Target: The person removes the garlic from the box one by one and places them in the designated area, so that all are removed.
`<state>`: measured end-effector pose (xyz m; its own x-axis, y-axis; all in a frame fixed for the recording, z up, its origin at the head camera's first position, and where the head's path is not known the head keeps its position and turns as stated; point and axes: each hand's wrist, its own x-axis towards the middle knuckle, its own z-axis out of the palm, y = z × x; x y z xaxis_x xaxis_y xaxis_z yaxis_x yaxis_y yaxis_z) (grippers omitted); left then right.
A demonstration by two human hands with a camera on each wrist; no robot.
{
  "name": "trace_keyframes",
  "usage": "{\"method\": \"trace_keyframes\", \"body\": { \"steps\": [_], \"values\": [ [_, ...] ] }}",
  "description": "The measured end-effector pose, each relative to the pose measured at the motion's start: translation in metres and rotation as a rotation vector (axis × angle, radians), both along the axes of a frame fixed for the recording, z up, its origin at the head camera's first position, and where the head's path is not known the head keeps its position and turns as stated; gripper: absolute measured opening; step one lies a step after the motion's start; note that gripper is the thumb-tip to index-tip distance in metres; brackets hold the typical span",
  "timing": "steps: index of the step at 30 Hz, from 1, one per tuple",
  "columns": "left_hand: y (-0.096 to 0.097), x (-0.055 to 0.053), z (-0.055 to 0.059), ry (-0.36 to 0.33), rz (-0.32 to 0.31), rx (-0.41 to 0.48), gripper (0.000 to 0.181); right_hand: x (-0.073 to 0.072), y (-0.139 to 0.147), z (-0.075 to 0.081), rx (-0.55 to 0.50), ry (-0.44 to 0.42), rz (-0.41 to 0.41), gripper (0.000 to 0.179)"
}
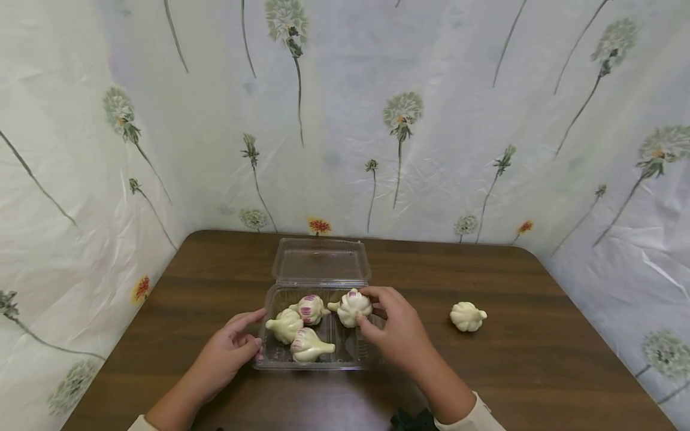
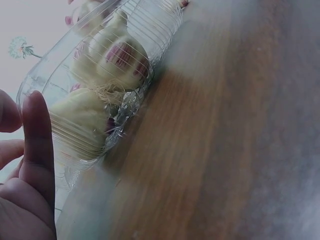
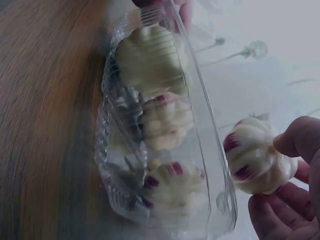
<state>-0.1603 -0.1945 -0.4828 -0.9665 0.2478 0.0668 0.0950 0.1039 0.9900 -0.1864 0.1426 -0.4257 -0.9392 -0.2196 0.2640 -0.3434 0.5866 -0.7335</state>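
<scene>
In the head view, a clear plastic clamshell container (image 1: pixel 345 362) holds three garlic bulbs in its left part, among them a purple-streaked garlic bulb (image 1: pixel 311 309) and a plain cream garlic bulb (image 1: pixel 286 326). My right hand (image 1: pixel 396 326) grips another garlic bulb (image 1: pixel 354 307) between thumb and fingers over the container's right half. The right wrist view has this held bulb (image 3: pixel 257 156) beyond the rim, purple marks facing the camera. With thumb and fingertips at the left rim, my left hand (image 1: pixel 229 353) holds the container's side.
One more garlic bulb (image 1: pixel 468 316) lies on the brown wooden table (image 1: pixel 501 383), right of the container. The hinged lid (image 1: pixel 322 261) leans back, raised. A dark object (image 1: pixel 412 420) shows at the bottom edge. Flower-patterned sheeting (image 1: pixel 345 120) surrounds the table's back and sides.
</scene>
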Motion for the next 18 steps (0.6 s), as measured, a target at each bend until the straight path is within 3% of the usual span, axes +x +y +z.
{"method": "trace_keyframes", "body": {
  "steps": [18],
  "values": [
    [0.001, 0.0, -0.002, 0.01, -0.007, 0.013, 0.06, -0.002, 0.027, -0.012, -0.072, -0.003, -0.099, 0.047]
  ]
}}
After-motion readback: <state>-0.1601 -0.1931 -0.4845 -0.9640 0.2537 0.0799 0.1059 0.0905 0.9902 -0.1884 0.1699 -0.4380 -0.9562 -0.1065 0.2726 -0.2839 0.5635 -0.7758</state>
